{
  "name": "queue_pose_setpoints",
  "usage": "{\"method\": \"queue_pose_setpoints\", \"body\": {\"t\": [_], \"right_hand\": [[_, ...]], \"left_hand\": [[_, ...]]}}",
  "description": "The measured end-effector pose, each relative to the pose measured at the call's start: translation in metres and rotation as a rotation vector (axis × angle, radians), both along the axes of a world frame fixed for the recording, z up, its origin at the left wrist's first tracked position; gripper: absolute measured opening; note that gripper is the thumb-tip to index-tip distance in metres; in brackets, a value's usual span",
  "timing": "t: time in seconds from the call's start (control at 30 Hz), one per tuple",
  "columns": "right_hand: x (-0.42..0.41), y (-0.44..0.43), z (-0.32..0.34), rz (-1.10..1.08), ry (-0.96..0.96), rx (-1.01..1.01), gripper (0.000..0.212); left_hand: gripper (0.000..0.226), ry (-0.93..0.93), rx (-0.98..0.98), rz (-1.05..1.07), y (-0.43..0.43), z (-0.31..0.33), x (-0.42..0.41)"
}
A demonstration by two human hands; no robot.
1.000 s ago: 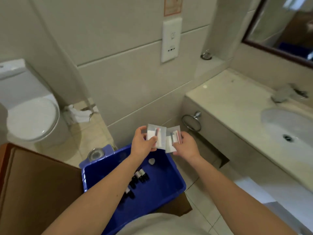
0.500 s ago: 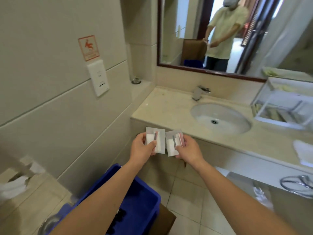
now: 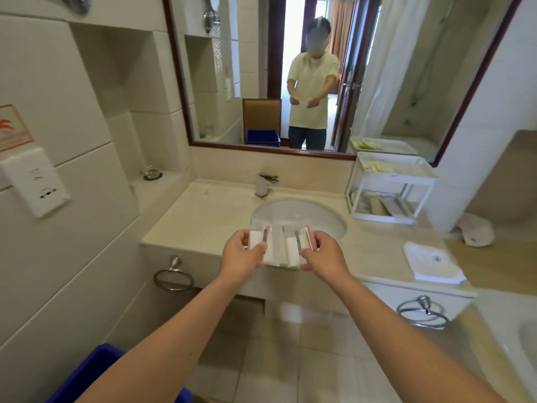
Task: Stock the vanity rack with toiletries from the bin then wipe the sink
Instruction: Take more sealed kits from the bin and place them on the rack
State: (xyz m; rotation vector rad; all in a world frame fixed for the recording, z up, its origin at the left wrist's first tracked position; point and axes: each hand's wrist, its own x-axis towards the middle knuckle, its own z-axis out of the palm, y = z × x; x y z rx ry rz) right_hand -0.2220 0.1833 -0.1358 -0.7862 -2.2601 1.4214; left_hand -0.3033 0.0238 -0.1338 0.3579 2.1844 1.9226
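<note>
Countertop [image 3: 203, 222] spans the wall ahead, its front edge just below the hands, with a broad stretch of stone left of the sink [image 3: 305, 212]. The white two-tier rack [image 3: 395, 178] stands at the basin's right, against the mirror. The blue bin [image 3: 96, 365] sits low by the left forearm. The left hand [image 3: 241, 255] pinches the left packet [image 3: 268, 245] and the right hand [image 3: 324, 255] pinches the right packet [image 3: 292, 247], thumbs on top and fingers curled beneath. The packets touch over the basin's near rim.

Beige tiled walls [image 3: 96, 91] w/ framed mirror [image 3: 255, 68]
</note>
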Motion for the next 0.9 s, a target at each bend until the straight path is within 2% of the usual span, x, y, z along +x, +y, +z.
{"method": "queue_pose_setpoints", "body": {"t": [0.13, 0.43, 0.9], "right_hand": [[0.016, 0.066, 0.004, -0.026, -0.005, -0.035, 0.014], [0.046, 0.191, 0.004, -0.119, 0.038, -0.091, 0.027], [0.051, 0.323, 0.007, -0.245, 0.072, -0.156, 0.027]], "left_hand": [[0.017, 0.0, 0.003, -0.054, 0.072, 0.004, 0.012], [0.017, 0.03, 0.024, -0.152, 0.21, 0.004, 0.032], [0.018, 0.0, 0.026, -0.273, 0.353, 0.009, 0.022]]}}
